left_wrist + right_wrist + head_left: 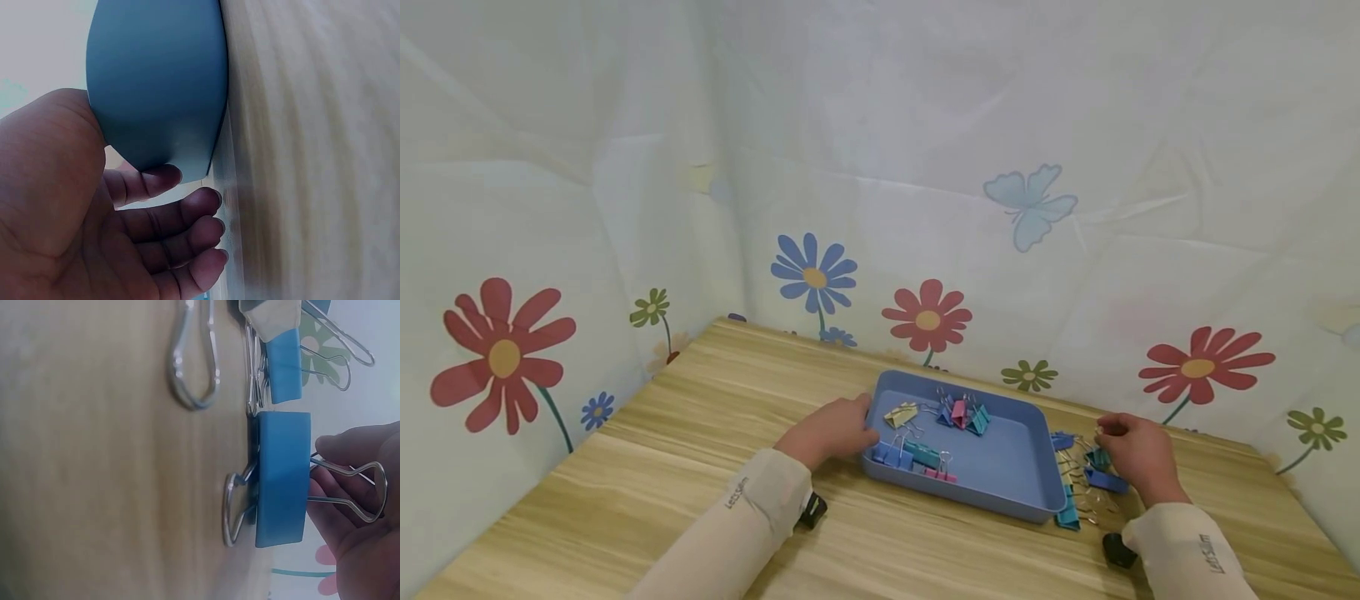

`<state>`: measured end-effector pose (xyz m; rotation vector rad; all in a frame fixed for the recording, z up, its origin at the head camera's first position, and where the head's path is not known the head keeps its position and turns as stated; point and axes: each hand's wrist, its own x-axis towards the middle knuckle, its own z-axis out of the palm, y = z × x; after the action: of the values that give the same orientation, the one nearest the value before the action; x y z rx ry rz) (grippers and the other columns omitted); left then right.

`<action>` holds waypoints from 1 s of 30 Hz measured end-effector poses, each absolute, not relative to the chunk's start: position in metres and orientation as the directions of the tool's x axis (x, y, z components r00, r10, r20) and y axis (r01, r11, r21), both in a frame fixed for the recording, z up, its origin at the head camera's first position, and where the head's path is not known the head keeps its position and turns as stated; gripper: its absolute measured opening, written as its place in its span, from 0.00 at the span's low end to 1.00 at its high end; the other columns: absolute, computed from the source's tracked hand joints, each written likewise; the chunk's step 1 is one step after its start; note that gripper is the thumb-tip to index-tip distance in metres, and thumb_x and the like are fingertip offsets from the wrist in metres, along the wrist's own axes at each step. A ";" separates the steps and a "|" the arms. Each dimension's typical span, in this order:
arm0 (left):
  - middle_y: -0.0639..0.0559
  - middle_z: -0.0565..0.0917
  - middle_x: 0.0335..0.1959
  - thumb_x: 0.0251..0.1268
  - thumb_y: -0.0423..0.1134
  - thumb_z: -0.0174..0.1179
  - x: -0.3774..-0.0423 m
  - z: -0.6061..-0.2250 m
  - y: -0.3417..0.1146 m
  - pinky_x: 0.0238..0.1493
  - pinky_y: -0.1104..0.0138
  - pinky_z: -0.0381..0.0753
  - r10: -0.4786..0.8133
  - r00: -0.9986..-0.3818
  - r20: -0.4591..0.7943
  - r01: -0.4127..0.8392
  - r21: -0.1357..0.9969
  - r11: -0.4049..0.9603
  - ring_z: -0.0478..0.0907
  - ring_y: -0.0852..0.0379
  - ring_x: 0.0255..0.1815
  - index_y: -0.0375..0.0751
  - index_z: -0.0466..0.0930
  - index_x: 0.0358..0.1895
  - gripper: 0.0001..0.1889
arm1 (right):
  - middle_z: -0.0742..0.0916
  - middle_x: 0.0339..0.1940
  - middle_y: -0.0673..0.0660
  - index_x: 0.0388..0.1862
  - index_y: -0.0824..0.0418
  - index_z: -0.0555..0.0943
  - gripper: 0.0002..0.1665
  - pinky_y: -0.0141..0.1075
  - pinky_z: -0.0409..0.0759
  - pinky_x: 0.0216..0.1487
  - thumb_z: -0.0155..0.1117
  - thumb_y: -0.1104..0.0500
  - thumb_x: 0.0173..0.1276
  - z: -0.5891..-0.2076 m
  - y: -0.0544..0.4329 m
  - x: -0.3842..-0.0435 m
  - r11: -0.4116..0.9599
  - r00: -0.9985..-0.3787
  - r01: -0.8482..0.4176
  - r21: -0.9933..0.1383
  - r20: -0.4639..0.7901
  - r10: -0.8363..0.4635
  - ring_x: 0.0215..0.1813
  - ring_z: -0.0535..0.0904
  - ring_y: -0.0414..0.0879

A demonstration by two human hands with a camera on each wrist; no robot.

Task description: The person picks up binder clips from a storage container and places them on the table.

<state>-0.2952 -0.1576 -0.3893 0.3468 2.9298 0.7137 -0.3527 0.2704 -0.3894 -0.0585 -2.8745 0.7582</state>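
A blue tray (1000, 487) lies on the table with several binder clips in it, among them a yellow clip (901, 415), a pink clip (959, 413) and a teal clip (978, 421). My left hand (835, 432) grips the tray's left end, thumb at the rim; in the left wrist view the index finger touches the outer wall (156, 75) and the other fingers curl free below. Over several clips right of the tray is my right hand (1138, 454), thumb and fingertips close together. A blue clip (284, 481) partly covers those fingers, so any hold is unclear.
The loose clips crowd the tray's right side, with a blue clip (1105, 480) and a teal clip (1067, 510) among them. The wooden table (647, 467) meets a flower-printed curtain (880, 208) at the back and left.
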 end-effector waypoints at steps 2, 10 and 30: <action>0.38 0.76 0.63 0.63 0.46 0.54 -0.295 -0.390 -0.157 0.60 0.56 0.74 0.244 -0.968 -0.051 0.193 0.467 0.863 0.74 0.54 0.46 0.31 0.58 0.71 0.35 | 0.82 0.49 0.73 0.54 0.72 0.77 0.19 0.51 0.78 0.44 0.59 0.62 0.67 -0.389 0.270 -0.353 0.870 -0.985 0.001 -0.494 0.149 0.085 0.45 0.78 0.61; 0.38 0.77 0.61 0.63 0.46 0.54 -0.296 -0.390 -0.158 0.58 0.57 0.74 0.247 -0.968 -0.038 0.201 0.469 0.860 0.74 0.53 0.44 0.31 0.58 0.71 0.36 | 0.82 0.50 0.73 0.55 0.72 0.77 0.20 0.50 0.78 0.44 0.59 0.61 0.68 -0.386 0.271 -0.354 0.868 -0.990 0.012 -0.497 0.117 0.081 0.45 0.78 0.61; 0.39 0.73 0.67 0.63 0.46 0.53 -0.295 -0.391 -0.157 0.63 0.57 0.72 0.243 -0.969 -0.048 0.195 0.457 0.868 0.74 0.53 0.49 0.31 0.56 0.73 0.37 | 0.84 0.46 0.72 0.53 0.73 0.78 0.19 0.50 0.78 0.43 0.60 0.62 0.67 -0.387 0.272 -0.352 0.882 -0.989 -0.033 -0.471 0.144 0.040 0.42 0.80 0.59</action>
<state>-0.2950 -0.1573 -0.3906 0.3451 2.9354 0.7010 -0.3523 0.2719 -0.3866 -0.0060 -2.9010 0.7301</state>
